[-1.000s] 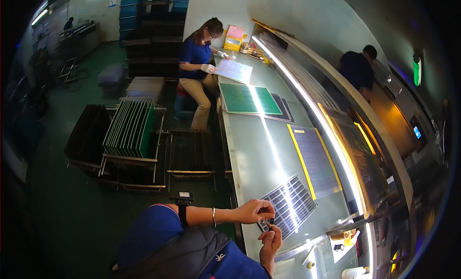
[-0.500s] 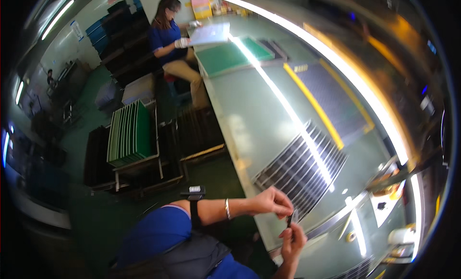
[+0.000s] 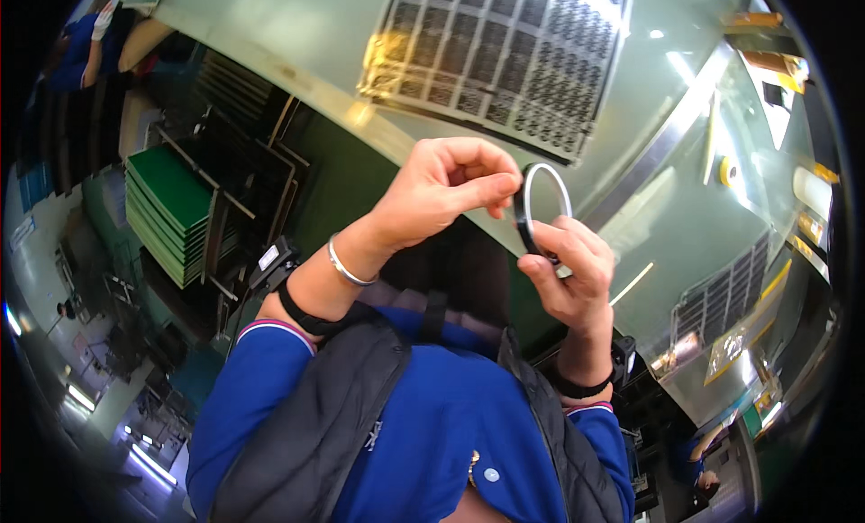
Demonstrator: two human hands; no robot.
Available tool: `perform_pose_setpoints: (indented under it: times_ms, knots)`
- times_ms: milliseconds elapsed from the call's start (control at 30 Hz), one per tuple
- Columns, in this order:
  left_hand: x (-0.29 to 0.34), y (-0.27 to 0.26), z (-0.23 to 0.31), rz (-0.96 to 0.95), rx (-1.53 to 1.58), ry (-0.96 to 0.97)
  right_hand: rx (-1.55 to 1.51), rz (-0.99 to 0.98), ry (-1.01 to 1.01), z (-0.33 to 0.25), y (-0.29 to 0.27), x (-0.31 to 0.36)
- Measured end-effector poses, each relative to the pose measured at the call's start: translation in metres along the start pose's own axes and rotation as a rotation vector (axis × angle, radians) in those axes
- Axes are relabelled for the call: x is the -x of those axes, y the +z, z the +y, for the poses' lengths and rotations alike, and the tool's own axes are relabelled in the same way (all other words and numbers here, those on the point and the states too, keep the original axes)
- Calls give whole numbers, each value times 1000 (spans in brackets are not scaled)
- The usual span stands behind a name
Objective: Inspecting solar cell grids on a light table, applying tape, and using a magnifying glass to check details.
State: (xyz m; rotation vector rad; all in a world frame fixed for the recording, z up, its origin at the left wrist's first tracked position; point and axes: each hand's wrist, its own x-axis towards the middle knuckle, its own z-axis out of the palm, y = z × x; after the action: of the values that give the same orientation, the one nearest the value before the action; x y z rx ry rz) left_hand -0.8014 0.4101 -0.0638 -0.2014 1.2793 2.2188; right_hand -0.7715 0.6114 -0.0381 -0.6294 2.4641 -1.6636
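Note:
A thin roll of black tape [image 3: 522, 218] with a pale inner ring stands on edge between my hands, over the table's near edge. My right hand [image 3: 578, 272] grips its lower part between thumb and fingers. At the roll's upper left side, the thumb and forefinger of my left hand [image 3: 432, 191] are pinched together against the black tape. Whether a loose tape end lies between those fingertips is hidden. Just beyond the hands, a dark panel with a light grid [image 3: 505, 63] lies flat on the green-grey table [image 3: 279, 23].
A metal strip [image 3: 644, 149] crosses the table at the right, with a yellow tape roll [image 3: 729, 171] beyond it. Another dark grid panel [image 3: 725, 291] lies farther right. Green boards [image 3: 171, 203] are stacked on a rack at the left. A co-worker [image 3: 77, 54] is at the upper left.
The view has swung down toward my body, so the hands appear higher and larger. The roll now shows as a full ring. Both hands remain close together at it.

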Motion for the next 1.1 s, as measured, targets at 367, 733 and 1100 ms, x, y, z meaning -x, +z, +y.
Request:
perform_pose_setpoints:
  times_ms: [367,733,1100]
  knots:
    - [14,-14,5,563,-342,476,456,233,-113,5,-8,-23]
    - [-11,-85,25,875,-943,605,916,376,130,38,-55,-22]
    - [-18,-90,19,930,-1243,505,1103,368,100,46,-41,-31]
